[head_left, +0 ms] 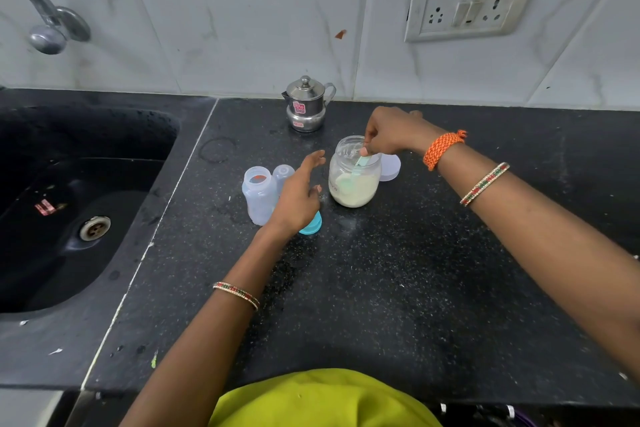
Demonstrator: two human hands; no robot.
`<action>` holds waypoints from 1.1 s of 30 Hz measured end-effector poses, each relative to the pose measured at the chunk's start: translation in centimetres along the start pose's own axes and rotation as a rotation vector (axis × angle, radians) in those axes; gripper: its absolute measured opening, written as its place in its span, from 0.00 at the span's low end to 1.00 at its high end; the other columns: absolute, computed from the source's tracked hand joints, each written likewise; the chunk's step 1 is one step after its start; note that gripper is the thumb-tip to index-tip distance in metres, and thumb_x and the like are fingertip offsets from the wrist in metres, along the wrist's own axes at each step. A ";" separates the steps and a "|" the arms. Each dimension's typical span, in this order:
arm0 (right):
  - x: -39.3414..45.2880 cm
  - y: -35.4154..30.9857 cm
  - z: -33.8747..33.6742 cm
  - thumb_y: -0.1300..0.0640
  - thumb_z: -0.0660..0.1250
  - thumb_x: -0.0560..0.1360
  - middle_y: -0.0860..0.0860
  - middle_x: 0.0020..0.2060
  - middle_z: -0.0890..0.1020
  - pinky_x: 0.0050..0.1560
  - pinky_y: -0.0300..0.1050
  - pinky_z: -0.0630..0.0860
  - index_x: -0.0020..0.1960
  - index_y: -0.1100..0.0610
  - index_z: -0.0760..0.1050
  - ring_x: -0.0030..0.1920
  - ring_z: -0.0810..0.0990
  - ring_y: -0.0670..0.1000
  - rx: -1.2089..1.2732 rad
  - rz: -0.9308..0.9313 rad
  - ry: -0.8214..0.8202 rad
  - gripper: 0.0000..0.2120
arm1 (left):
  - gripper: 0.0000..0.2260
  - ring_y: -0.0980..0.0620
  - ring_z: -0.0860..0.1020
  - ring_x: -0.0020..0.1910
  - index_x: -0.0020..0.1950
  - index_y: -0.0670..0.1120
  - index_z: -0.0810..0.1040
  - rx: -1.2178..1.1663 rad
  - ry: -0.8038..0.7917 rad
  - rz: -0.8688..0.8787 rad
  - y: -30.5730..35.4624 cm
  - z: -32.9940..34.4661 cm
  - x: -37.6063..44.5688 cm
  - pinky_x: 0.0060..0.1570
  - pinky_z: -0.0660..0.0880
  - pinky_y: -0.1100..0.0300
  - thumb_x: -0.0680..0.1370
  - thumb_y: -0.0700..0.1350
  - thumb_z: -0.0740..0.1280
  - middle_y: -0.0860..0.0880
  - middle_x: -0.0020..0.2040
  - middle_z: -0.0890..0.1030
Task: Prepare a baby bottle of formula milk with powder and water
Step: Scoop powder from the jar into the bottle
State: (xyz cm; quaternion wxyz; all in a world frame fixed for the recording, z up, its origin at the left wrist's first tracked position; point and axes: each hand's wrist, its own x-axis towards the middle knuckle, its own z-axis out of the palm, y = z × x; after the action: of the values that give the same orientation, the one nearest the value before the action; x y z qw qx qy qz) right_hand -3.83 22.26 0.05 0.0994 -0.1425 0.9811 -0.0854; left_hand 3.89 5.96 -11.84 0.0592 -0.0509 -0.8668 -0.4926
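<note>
Right hand (391, 132) pinches the pale green plastic scoop (360, 163) inside the open clear jar of cream formula powder (353, 180) on the black speckled counter (398, 281) — left hand (298, 198) hovers beside it, fingers spread, empty; uncapped translucent baby bottle (258, 194) stands just left

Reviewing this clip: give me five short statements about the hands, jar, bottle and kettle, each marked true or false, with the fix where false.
1. The right hand pinches the scoop inside the jar. True.
2. The bottle has its cap on. False: its mouth is open.
3. The left hand grips the jar. False: it is open, between bottle and jar, touching neither as far as shows.
4. The jar holds pale powder. True.
5. The kettle lies in the sink. False: it stands on the counter by the wall.
</note>
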 end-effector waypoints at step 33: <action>-1.1 0.8 -0.5 0.54 0.71 0.73 0.58 0.54 0.82 0.61 0.56 0.75 0.52 0.65 0.81 0.57 0.79 0.58 0.250 0.100 -0.084 0.15 | 0.23 0.55 0.70 0.66 0.71 0.43 0.66 -0.069 0.012 0.017 0.6 -0.6 -0.2 0.53 0.65 0.76 0.77 0.35 0.65 0.49 0.67 0.74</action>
State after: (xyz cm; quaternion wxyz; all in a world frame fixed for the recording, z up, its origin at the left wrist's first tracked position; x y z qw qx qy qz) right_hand -3.13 23.39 0.58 0.1616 -0.0832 0.9637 -0.1956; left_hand 4.24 5.74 -11.10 0.0669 -0.0575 -0.8485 -0.5217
